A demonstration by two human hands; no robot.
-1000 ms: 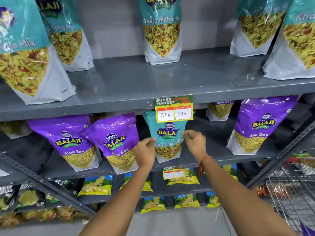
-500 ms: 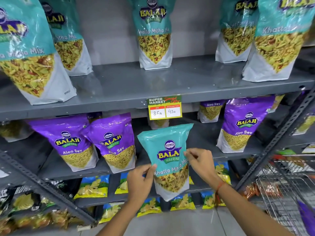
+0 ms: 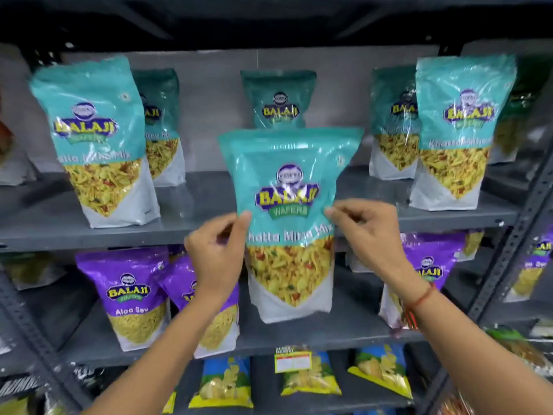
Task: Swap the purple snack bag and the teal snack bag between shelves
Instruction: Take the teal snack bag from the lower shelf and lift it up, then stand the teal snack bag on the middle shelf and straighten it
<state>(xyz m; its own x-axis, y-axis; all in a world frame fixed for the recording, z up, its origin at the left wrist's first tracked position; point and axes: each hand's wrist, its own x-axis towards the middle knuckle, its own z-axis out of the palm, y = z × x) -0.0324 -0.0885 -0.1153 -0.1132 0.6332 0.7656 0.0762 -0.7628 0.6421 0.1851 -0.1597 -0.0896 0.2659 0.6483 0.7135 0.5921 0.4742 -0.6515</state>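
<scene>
I hold a teal snack bag [image 3: 288, 223] upright in front of the shelves, its top level with the upper shelf [image 3: 191, 205] and its bottom hanging before the lower shelf [image 3: 299, 330]. My left hand [image 3: 217, 250] pinches its left edge and my right hand [image 3: 368, 235] pinches its right edge. Purple snack bags [image 3: 131, 295] stand on the lower shelf to the left; one purple bag [image 3: 209, 298] is partly hidden behind my left forearm. Another purple bag [image 3: 431, 265] stands at the right behind my right wrist.
Other teal bags [image 3: 98, 139] [image 3: 457, 130] stand on the upper shelf left and right, with one [image 3: 278, 97] at the back centre. Yellow and blue packets [image 3: 311, 372] fill the shelf below. A slanted metal upright [image 3: 508, 253] runs down the right side.
Both hands have pulled the teal bag out of the lower shelf and raised it to the height of the upper shelf. The camera has tilted up.
</scene>
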